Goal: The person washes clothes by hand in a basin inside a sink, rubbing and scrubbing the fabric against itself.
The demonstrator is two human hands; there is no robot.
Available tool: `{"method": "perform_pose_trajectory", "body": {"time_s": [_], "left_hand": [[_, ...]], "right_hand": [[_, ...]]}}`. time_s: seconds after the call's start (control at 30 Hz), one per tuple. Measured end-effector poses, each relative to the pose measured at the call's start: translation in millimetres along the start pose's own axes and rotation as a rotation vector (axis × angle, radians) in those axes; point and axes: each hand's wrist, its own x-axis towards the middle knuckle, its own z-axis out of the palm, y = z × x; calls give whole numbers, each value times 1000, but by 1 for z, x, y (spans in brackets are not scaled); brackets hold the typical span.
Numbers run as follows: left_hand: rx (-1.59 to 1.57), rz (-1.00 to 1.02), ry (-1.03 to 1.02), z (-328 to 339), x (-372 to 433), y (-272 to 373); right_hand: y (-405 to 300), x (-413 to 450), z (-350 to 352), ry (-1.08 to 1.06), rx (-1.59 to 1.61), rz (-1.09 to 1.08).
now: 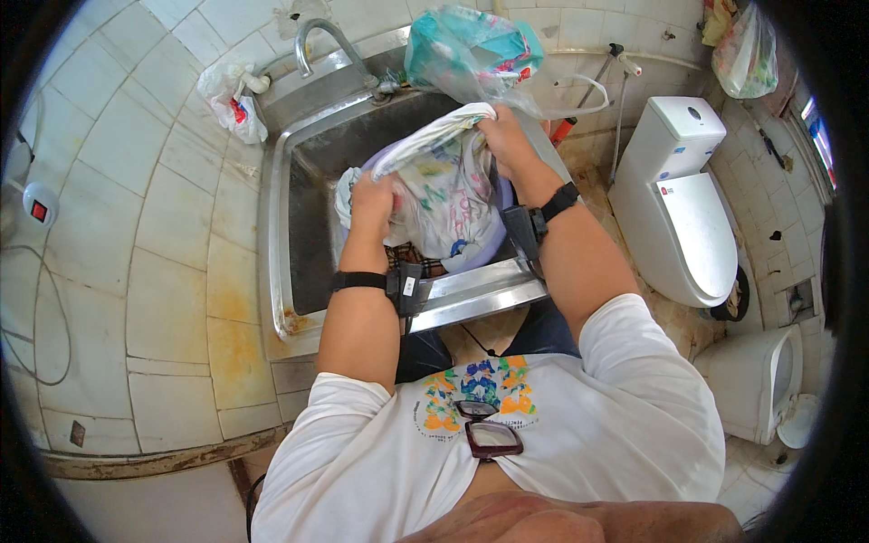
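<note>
Both my hands grip a white printed cloth garment [445, 183] by its upper edge, which is stretched between them. My left hand [372, 203] is closed on the near left end of that edge, and my right hand [506, 139] on the far right end. The cloth hangs down over a light purple plastic basin [504, 234], which stands in a stainless steel sink [312, 224]. A brown checked cloth [414, 260] lies in the basin under the garment. The garment covers most of what the basin holds.
A curved metal faucet [326, 30] rises behind the sink. A teal and clear plastic bag [468, 51] sits at the back rim, and a white plastic bag [234, 102] hangs on the left. A white toilet [679, 203] stands to the right, with a white bin [753, 380] nearer me.
</note>
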Motion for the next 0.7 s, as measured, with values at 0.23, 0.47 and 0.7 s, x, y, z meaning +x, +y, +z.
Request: {"method": "perform_pose_trajectory", "body": {"time_s": [0.23, 0.47, 0.7], "left_hand": [[-290, 598, 302, -7, 11, -4], [183, 131, -95, 3, 2, -12], [595, -11, -557, 8, 13, -39]], "right_hand": [[-21, -13, 6, 62, -41, -506], [18, -20, 5, -236, -1010, -243], [15, -31, 12, -713, -990, -186]]}}
